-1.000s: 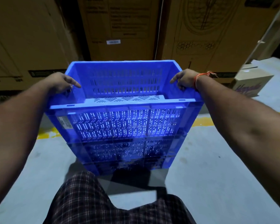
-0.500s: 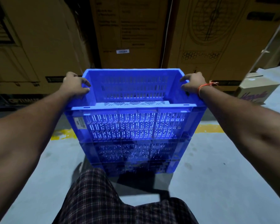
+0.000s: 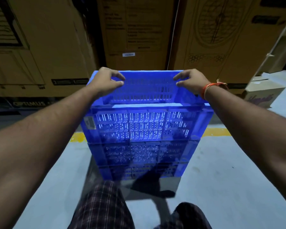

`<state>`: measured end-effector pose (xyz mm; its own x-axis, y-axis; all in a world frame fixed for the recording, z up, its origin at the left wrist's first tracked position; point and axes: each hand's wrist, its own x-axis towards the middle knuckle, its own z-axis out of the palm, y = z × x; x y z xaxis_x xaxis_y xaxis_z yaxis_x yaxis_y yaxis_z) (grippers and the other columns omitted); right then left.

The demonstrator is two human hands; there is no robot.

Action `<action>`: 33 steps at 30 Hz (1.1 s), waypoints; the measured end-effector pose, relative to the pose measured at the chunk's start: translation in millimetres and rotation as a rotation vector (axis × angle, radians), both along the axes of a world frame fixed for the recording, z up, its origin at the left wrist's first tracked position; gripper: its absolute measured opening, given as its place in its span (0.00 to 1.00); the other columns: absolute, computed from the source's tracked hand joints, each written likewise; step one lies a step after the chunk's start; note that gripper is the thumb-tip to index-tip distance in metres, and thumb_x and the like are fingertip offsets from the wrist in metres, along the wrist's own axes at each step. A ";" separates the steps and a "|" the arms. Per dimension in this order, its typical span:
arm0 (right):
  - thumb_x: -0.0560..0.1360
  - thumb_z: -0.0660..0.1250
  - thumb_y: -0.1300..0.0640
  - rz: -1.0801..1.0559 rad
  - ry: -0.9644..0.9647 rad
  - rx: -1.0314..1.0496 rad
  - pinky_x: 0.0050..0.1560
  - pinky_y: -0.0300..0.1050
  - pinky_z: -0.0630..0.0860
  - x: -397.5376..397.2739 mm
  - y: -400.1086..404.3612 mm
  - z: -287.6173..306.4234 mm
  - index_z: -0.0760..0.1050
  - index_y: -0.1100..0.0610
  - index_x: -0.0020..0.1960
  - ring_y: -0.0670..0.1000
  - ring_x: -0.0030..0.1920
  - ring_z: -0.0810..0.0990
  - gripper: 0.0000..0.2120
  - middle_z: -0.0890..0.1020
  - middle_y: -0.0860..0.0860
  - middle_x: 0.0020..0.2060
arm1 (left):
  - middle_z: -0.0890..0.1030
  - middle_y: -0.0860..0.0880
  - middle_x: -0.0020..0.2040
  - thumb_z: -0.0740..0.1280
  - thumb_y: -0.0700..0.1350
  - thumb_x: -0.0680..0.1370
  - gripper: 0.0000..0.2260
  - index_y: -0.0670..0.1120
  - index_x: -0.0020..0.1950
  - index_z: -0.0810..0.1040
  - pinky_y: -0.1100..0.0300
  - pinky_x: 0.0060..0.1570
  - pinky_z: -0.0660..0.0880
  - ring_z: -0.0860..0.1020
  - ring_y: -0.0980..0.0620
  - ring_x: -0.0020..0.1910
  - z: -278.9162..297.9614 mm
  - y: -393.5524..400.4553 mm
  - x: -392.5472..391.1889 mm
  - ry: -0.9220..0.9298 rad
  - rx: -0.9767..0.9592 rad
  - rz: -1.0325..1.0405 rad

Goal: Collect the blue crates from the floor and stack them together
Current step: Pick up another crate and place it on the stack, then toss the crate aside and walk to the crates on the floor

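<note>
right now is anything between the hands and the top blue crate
Nothing visible. The left hand and right hand hover with loosely curled fingers above the top blue crate, with only open air between them and it.

Both hands [image 3: 191,80] shifted to the crate's [image 3: 142,123] far rim.

Print on cardboard cartons [image 3: 135,30] too blurred to read. Bottom crate [image 3: 139,171] partly hidden behind plaid trouser leg [image 3: 102,209]. Small box [image 3: 262,95] half behind right forearm.
</note>
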<state>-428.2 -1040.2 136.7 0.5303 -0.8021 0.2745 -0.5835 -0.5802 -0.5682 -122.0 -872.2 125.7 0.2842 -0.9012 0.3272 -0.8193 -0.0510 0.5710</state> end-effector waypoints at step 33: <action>0.73 0.67 0.62 -0.896 -0.399 0.664 0.43 0.38 0.72 -433.0 248.1 234.5 0.84 0.46 0.49 0.42 0.41 0.78 0.13 0.83 0.46 0.51 | 0.79 0.50 0.45 0.67 0.40 0.79 0.07 0.46 0.54 0.83 0.61 0.36 0.72 0.79 0.52 0.44 288.1 -51.5 -531.5 0.542 0.787 -0.759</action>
